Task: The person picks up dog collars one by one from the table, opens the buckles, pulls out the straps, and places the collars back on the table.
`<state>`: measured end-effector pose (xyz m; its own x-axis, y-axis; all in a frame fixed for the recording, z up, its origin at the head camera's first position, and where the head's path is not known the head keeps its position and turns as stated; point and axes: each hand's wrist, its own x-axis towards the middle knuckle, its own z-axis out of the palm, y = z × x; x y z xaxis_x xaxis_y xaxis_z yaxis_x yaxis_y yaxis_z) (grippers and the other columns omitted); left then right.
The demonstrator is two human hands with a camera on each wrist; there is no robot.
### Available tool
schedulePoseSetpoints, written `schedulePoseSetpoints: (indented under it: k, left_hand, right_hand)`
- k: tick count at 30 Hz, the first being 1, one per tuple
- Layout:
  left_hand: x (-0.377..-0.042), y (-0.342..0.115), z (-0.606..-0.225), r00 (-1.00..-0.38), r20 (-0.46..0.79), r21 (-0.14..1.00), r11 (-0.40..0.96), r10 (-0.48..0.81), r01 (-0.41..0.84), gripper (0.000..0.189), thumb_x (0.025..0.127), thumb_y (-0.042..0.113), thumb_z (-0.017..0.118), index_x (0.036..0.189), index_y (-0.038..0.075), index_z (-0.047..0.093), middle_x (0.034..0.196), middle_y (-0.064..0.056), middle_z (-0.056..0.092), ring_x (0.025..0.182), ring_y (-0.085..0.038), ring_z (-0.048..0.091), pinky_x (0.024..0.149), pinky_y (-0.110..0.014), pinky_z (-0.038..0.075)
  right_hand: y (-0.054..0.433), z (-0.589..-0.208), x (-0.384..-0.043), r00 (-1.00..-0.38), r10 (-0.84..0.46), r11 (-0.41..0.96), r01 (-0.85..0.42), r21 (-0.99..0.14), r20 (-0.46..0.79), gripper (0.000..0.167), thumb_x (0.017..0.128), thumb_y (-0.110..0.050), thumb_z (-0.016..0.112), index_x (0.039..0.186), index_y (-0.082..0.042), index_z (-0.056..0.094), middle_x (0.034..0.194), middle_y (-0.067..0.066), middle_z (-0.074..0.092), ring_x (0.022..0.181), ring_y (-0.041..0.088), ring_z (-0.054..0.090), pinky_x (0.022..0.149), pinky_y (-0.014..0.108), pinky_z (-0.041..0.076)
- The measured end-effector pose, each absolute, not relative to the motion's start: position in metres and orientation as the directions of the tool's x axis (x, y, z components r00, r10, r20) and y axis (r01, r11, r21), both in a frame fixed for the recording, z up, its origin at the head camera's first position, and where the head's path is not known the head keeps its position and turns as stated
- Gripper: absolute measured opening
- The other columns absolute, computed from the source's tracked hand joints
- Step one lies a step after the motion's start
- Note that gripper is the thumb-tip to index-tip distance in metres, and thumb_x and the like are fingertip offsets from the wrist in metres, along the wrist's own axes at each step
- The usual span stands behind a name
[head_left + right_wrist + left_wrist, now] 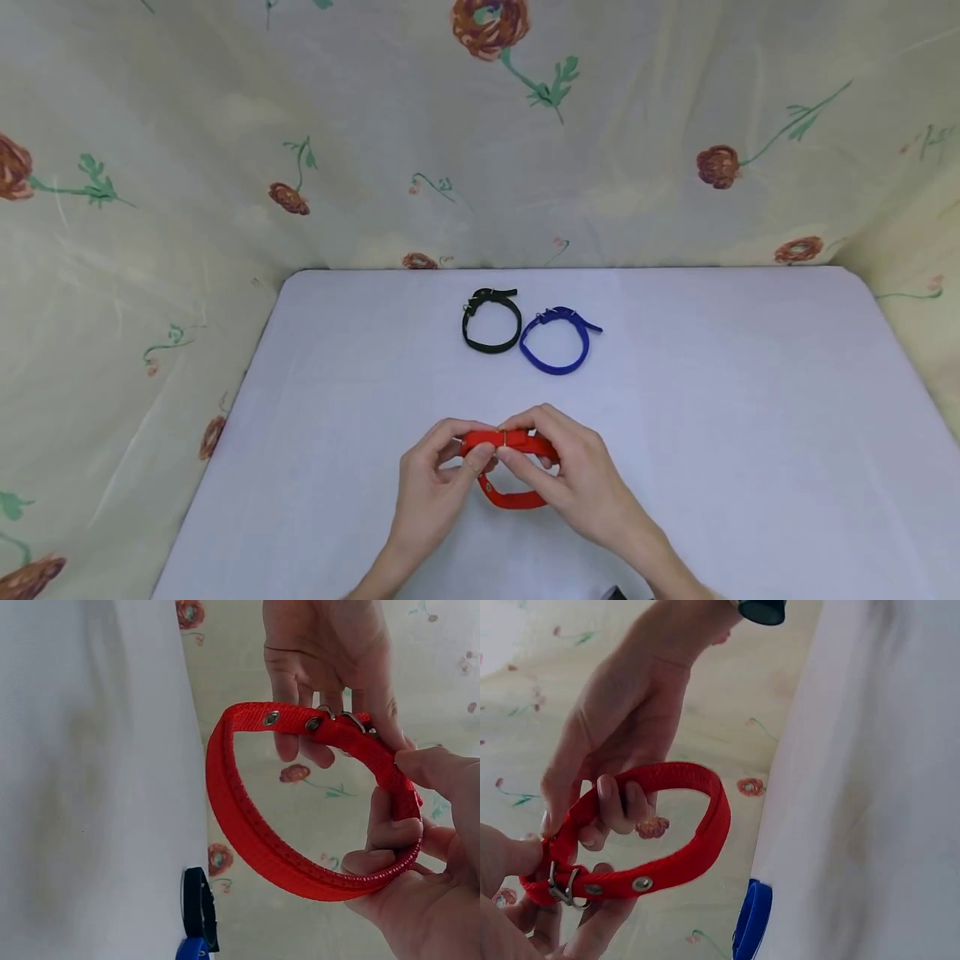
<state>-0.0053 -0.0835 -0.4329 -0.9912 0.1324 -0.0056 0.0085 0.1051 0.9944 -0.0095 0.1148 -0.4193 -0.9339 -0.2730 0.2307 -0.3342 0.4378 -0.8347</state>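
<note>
Both hands hold a red buckle collar (pixel 517 500), looped into a ring, above the near middle of the white table. My left hand (pixel 431 483) pinches it near the metal buckle (pixel 564 885), thumb in front and fingers behind. The right hand (pixel 581 475) grips the band on the other side, its thumb and fingers meeting close to the left thumb. Metal eyelets (pixel 271 718) show along the red strap. Beyond the hands lie a black collar (pixel 491 347) and a blue collar (pixel 555 369), each fastened in a ring.
The white table (pixel 750 433) reaches back to a flower-printed cloth (pixel 615 192) hanging behind it and at both sides. A small dark object (pixel 615 592) shows by the right forearm at the bottom edge of the head view.
</note>
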Motion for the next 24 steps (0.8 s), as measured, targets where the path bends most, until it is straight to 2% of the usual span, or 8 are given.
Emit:
schedulePoseSetpoints:
  k: [5, 9, 15, 21, 24]
  left_hand:
    - [-0.0036, -0.0823, -0.4324, -0.996, -0.037, 0.998, 0.054, 0.085, -0.033, 0.023, 0.101, 0.015, 0.076, 0.123, 0.013, 0.072, 0.116, -0.012, 0.076, 0.095, -0.020, 0.081, 0.083, -0.033, 0.067]
    - [-0.0032, -0.0814, -0.4314, -0.995, -0.063, 0.998, 0.003, 0.075, -0.063, 0.028, 0.101, 0.013, 0.075, 0.127, 0.005, 0.068, 0.120, -0.015, 0.072, 0.098, -0.020, 0.081, 0.086, -0.032, 0.067]
    - [-0.0020, -0.0802, -0.4312, -0.995, -0.095, 0.995, -0.029, 0.043, -0.096, 0.026, 0.103, 0.013, 0.073, 0.127, 0.006, 0.066, 0.123, -0.015, 0.070, 0.099, -0.033, 0.082, 0.084, -0.033, 0.067]
    - [-0.0008, -0.0808, -0.4327, -0.991, -0.121, 0.990, -0.066, 0.059, -0.124, 0.028, 0.106, 0.015, 0.069, 0.131, 0.003, 0.063, 0.123, -0.016, 0.066, 0.094, -0.019, 0.083, 0.085, -0.032, 0.067]
    - [-0.0002, -0.0812, -0.4341, -0.991, -0.112, 0.992, -0.053, 0.077, -0.116, 0.029, 0.106, 0.016, 0.069, 0.131, 0.004, 0.062, 0.122, -0.014, 0.066, 0.094, -0.017, 0.081, 0.085, -0.030, 0.067]
  right_hand:
    - [0.1142, -0.4177, -0.0092, -0.941, -0.254, 0.437, -0.320, -0.841, 0.225, 0.019, 0.101, -0.028, 0.078, 0.118, -0.027, 0.071, 0.108, -0.014, 0.073, 0.084, 0.002, 0.066, 0.071, 0.023, 0.061]
    - [0.1148, -0.4170, -0.0091, -0.942, -0.247, 0.442, -0.319, -0.838, 0.228, 0.019, 0.101, -0.027, 0.078, 0.119, -0.025, 0.071, 0.107, -0.012, 0.073, 0.083, 0.002, 0.065, 0.069, 0.023, 0.060]
    - [0.1153, -0.4150, -0.0091, -0.942, -0.252, 0.461, -0.320, -0.828, 0.223, 0.018, 0.102, -0.028, 0.076, 0.119, -0.024, 0.071, 0.103, -0.011, 0.072, 0.080, 0.003, 0.059, 0.065, 0.022, 0.054]
    - [0.1140, -0.4148, -0.0088, -0.941, -0.256, 0.472, -0.321, -0.821, 0.221, 0.018, 0.103, -0.028, 0.075, 0.120, -0.025, 0.070, 0.101, -0.013, 0.069, 0.077, 0.005, 0.056, 0.062, 0.023, 0.052]
    - [0.1137, -0.4159, -0.0087, -0.942, -0.258, 0.478, -0.319, -0.818, 0.217, 0.018, 0.103, -0.029, 0.075, 0.119, -0.024, 0.071, 0.102, -0.012, 0.070, 0.079, 0.004, 0.058, 0.065, 0.022, 0.054]
